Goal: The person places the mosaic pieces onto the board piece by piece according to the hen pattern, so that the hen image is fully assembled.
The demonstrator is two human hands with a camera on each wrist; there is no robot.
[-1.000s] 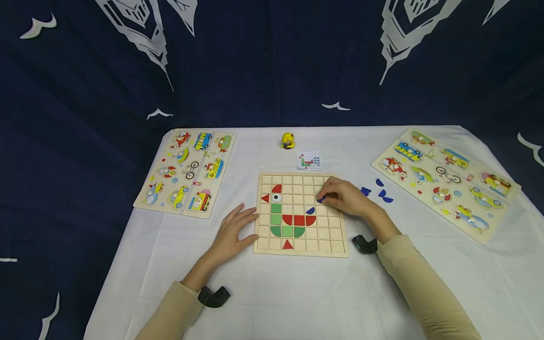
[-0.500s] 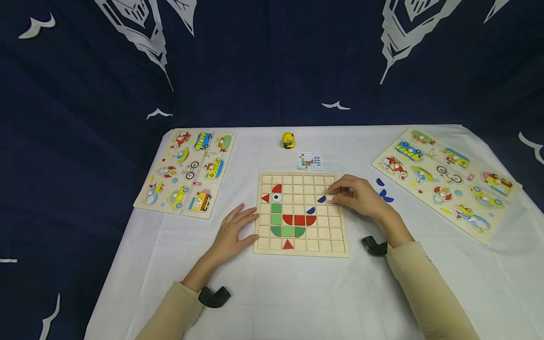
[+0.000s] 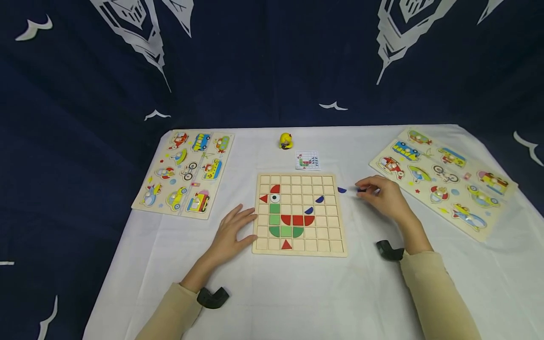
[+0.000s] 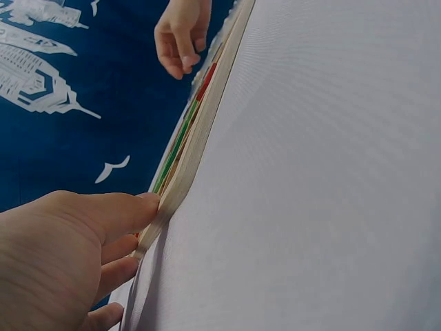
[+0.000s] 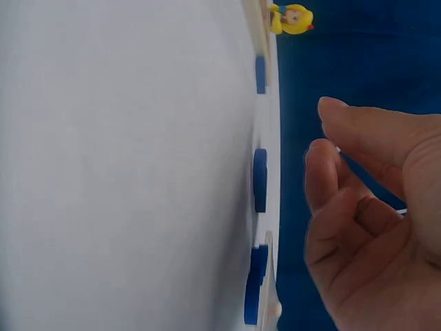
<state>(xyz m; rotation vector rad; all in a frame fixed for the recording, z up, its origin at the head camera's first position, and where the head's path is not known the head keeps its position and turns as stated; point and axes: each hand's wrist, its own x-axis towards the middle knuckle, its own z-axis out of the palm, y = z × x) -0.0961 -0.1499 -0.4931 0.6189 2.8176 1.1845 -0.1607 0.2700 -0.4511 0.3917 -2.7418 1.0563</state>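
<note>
One wooden grid board [image 3: 299, 249] at frame centre carries two blue pieces, five red, four green and one eye tile. One loose blue piece [image 3: 342, 190] lies just right of it. The left hand [image 3: 231, 231] rests flat against the board's left edge. The right hand [image 3: 384, 196], fingers loosely curled, hovers right of the loose piece; other blue pieces beneath it are hidden, so whether it holds one cannot be told.

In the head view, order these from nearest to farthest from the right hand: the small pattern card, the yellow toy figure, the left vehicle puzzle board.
1. Small pattern card, beyond the grid board.
2. Yellow toy figure, farther back.
3. Left vehicle puzzle board, far left, across from the right hand.
</note>
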